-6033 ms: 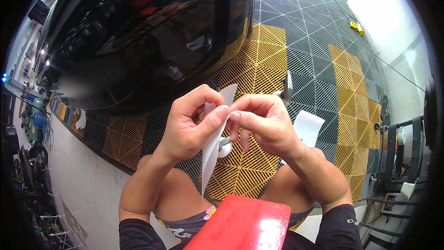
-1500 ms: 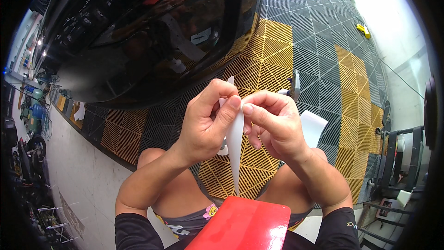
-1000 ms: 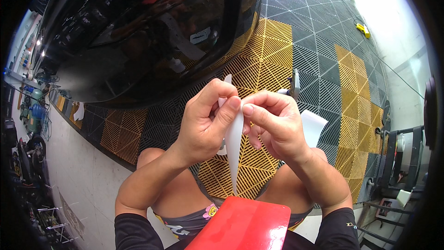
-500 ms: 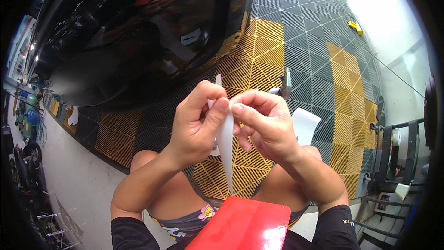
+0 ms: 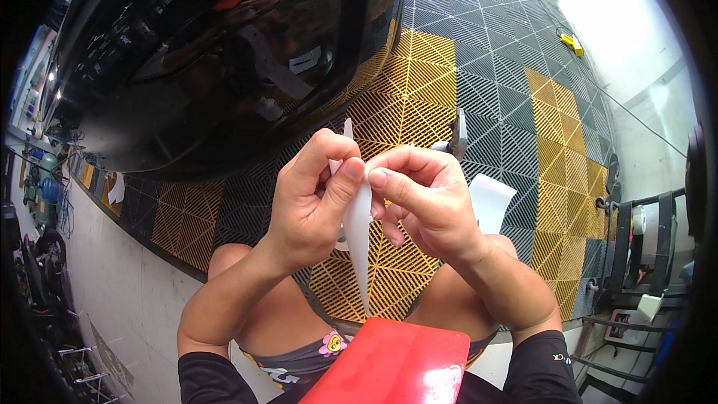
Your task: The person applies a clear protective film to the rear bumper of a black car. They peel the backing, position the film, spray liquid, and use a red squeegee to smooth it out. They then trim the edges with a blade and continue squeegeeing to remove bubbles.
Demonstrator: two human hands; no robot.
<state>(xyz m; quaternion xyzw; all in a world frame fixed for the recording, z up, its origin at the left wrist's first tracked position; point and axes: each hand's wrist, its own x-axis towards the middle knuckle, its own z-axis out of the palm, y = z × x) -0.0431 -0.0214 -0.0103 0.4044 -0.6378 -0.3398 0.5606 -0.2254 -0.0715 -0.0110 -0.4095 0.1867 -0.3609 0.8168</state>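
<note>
Close together in front of my knees, both hands pinch a thin white sheet [image 5: 359,247] that hangs edge-on. My left hand [image 5: 310,206] grips it between thumb and curled fingers, and a narrow tip of the sheet sticks up past the knuckles. My right hand [image 5: 430,202] pinches the same edge with thumb and forefinger, its lower fingers loosely bent. The fingertips nearly touch each other. The sheet's lower end narrows toward a glossy red panel [image 5: 389,363] at my lap. Whether the two touch, I cannot tell. Something small and white, partly hidden, shows behind the sheet.
A large glossy black curved panel [image 5: 224,105] fills the upper left. On the black and yellow grid floor [image 5: 419,75] lie a curled white sheet [image 5: 491,202] and a grey tool [image 5: 458,135]. A yellow object [image 5: 572,45] lies by the wall. A dark metal rack [image 5: 636,254] stands right.
Both hands and the white sheet appear slightly further left, along with a small shift of the whole view. The pinch of both hands looks the same.
</note>
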